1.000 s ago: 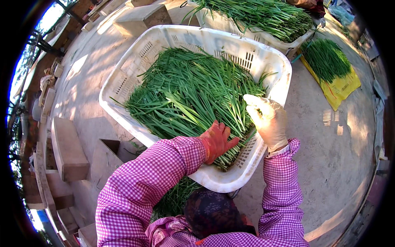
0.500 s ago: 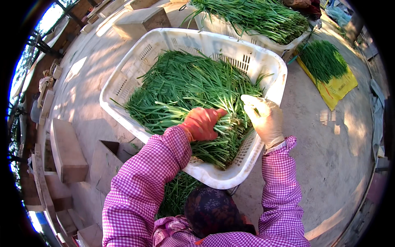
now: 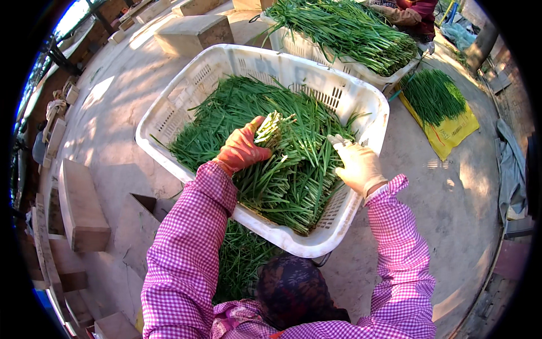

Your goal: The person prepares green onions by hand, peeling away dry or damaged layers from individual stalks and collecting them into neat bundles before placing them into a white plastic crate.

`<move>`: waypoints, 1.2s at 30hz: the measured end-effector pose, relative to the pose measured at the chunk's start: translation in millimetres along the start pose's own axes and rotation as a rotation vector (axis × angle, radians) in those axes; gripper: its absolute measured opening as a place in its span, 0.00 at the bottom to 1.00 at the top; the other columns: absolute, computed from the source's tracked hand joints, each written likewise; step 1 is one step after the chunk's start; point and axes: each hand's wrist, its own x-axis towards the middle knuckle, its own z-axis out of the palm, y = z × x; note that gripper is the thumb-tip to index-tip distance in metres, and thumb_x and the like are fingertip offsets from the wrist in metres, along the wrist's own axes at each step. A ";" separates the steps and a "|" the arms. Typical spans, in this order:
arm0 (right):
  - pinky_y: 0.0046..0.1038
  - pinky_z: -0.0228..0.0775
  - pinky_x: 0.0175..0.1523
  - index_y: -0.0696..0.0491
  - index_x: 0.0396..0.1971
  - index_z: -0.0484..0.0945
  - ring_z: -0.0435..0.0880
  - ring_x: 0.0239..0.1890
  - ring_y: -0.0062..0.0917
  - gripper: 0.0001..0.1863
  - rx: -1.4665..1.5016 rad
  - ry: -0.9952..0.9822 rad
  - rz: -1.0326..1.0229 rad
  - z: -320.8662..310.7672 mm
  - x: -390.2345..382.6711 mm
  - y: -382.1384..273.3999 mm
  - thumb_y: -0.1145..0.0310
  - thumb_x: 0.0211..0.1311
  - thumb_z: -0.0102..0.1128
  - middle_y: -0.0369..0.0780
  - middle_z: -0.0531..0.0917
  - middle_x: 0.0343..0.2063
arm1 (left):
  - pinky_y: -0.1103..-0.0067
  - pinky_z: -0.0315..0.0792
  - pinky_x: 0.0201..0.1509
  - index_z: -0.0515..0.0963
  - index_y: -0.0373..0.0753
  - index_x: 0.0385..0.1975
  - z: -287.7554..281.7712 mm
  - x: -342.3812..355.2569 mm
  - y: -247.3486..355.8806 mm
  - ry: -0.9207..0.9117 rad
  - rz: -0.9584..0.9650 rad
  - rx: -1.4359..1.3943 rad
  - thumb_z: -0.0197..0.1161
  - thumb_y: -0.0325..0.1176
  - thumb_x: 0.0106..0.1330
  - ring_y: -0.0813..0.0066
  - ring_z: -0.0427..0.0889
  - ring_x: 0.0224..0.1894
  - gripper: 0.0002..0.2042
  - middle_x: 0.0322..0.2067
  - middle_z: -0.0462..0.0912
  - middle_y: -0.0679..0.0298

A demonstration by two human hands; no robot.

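A white plastic crate (image 3: 169,144) in front of me is heaped with green garlic chives (image 3: 248,101). My left hand (image 3: 244,148), in an orange-red glove, is closed around a bunch of chives (image 3: 270,129), its pale cut ends pointing up and away. This bunch is raised a little over the heap, left of the crate's middle. My right hand (image 3: 359,165), in a pale cream glove, lies at the crate's right side, thumb and fingers apart. Its fingertips reach onto the chives beside the right wall. Nothing shows gripped in it.
Behind stands a second white crate (image 3: 361,69) piled with chives, a person's dark red sleeve (image 3: 418,17) beside it. More chives (image 3: 435,96) lie on a yellow sack (image 3: 451,133) at right. Wooden boxes (image 3: 84,209) stand at left. Loose greens (image 3: 240,263) lie below the near crate.
My left hand has moved up and left, lifting a bunch of chives from the near part of the heap. My right hand has dropped slightly and its fingers have spread.
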 end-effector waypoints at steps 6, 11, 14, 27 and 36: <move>0.42 0.55 0.65 0.50 0.69 0.44 0.58 0.67 0.35 0.59 -0.515 -0.427 -0.319 -10.2 59.2 -19.1 0.56 0.39 0.73 0.41 0.48 0.70 | 0.80 0.67 0.57 0.59 0.29 0.62 -11.0 1.7 -6.1 0.032 0.016 -0.051 0.71 0.27 0.40 0.73 0.76 0.51 0.43 0.50 0.77 0.56; 0.50 0.51 0.67 0.52 0.64 0.60 0.51 0.70 0.35 0.47 -0.488 -0.494 -0.668 5.0 88.2 -43.8 0.45 0.45 0.66 0.39 0.53 0.69 | 0.82 0.70 0.53 0.62 0.32 0.61 -14.3 3.3 -28.9 0.119 0.079 -0.224 0.72 0.28 0.40 0.76 0.78 0.46 0.42 0.47 0.80 0.59; 0.51 0.49 0.67 0.50 0.62 0.65 0.51 0.70 0.35 0.33 -0.522 -0.332 -0.721 37.1 85.0 -36.7 0.55 0.56 0.57 0.39 0.59 0.66 | 0.82 0.69 0.54 0.59 0.31 0.63 -16.9 7.9 -43.4 0.096 0.076 -0.392 0.72 0.26 0.41 0.77 0.76 0.48 0.44 0.49 0.78 0.61; 0.21 0.74 0.44 0.54 0.48 0.76 0.82 0.37 0.20 0.14 1.044 0.285 -0.160 23.9 79.2 -46.8 0.74 0.63 0.52 0.37 0.83 0.42 | 0.79 0.71 0.53 0.58 0.36 0.63 -57.3 -1.5 -78.6 0.266 0.073 -0.819 0.66 0.16 0.44 0.76 0.77 0.48 0.41 0.50 0.77 0.65; 0.31 0.66 0.58 0.50 0.68 0.52 0.76 0.53 0.32 0.52 0.676 -0.645 -0.022 3.2 34.8 -103.1 0.51 0.45 0.72 0.46 0.78 0.48 | 0.79 0.72 0.52 0.63 0.39 0.61 -70.7 -18.1 -66.8 0.330 0.128 -0.872 0.62 0.14 0.45 0.77 0.77 0.46 0.37 0.47 0.78 0.68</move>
